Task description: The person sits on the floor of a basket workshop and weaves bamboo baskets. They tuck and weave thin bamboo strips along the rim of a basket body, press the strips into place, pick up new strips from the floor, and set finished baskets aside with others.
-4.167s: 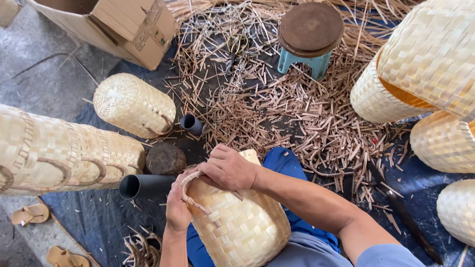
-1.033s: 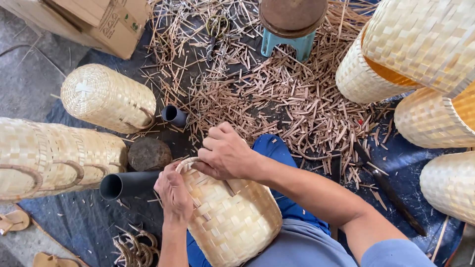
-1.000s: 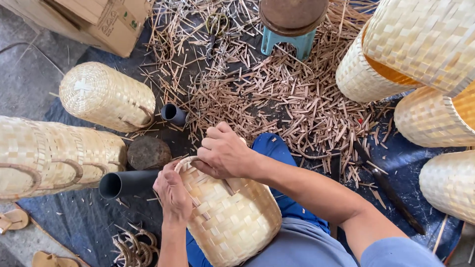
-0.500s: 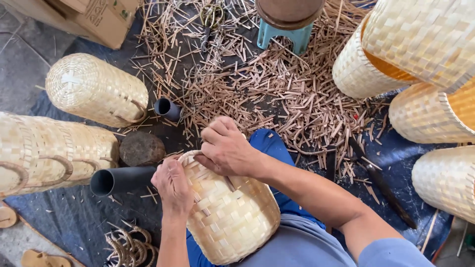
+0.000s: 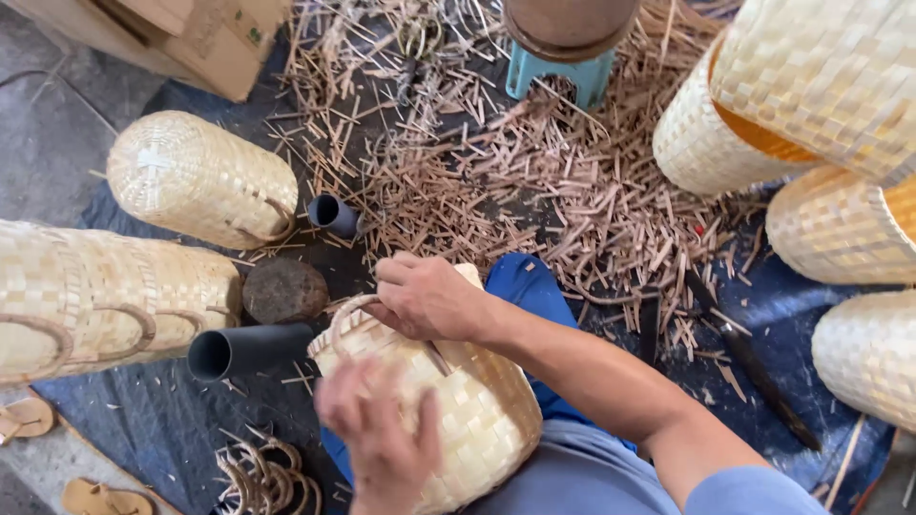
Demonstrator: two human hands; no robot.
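Note:
A pale woven bamboo basket (image 5: pixel 477 410) rests on my lap over blue trousers. My right hand (image 5: pixel 425 300) grips its rim, beside a curved brown handle loop (image 5: pixel 339 319). My left hand (image 5: pixel 377 439) is blurred in front of the basket's side, fingers spread, holding nothing that I can make out. A black tube (image 5: pixel 243 350) lies just left of the basket.
Finished woven baskets lie at the left (image 5: pixel 196 181) (image 5: pixel 91 300) and stack at the right (image 5: pixel 830 86). Cut strips litter the dark mat (image 5: pixel 534 181). A blue stool (image 5: pixel 558 72), a round dark block (image 5: pixel 284 291), a small tube (image 5: pixel 332 215), a knife (image 5: pixel 749 358), coiled rattan rings (image 5: pixel 258 472) and cardboard boxes (image 5: pixel 205 38) surround me.
My left hand has come off the basket's rim and dropped toward me, now blurred and spread. The right hand stays on the rim. The view shifted slightly.

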